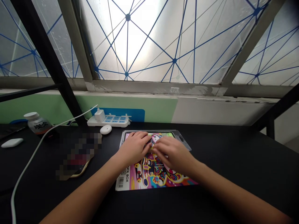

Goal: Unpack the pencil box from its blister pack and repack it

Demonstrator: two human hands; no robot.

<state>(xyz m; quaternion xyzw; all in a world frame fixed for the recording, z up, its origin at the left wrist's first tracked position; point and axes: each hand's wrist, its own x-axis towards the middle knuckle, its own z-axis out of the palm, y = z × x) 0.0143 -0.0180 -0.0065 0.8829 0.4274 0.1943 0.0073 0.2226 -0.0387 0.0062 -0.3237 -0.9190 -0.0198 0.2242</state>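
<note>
In the head view, a flat pencil box (149, 174) in clear packaging, printed with bright cartoon art, is seen lying on the black worktop (233, 161), straight ahead of the person and near the middle of the surface. Both hands are laid on its far half. The left hand (135, 147) is placed palm down on the upper left part of the box, its fingers (137, 137) spread loosely and stretched flat toward the far edge. The right hand (174, 152) is set just beside it on the upper right part, its fingers (161, 146) curled lightly and pointed inward toward the left hand, so that the two hands almost meet over the centre of the box. Nothing is clasped by either hand; the box is only pressed or touched from above, and its near half, with the barcode corner, is left uncovered. Beyond the box, a white power strip (108, 119) is seen against the wall, with a small white oval case (106, 129) just before it. A white-capped bottle (37, 123) stands well apart at the far left.
</note>
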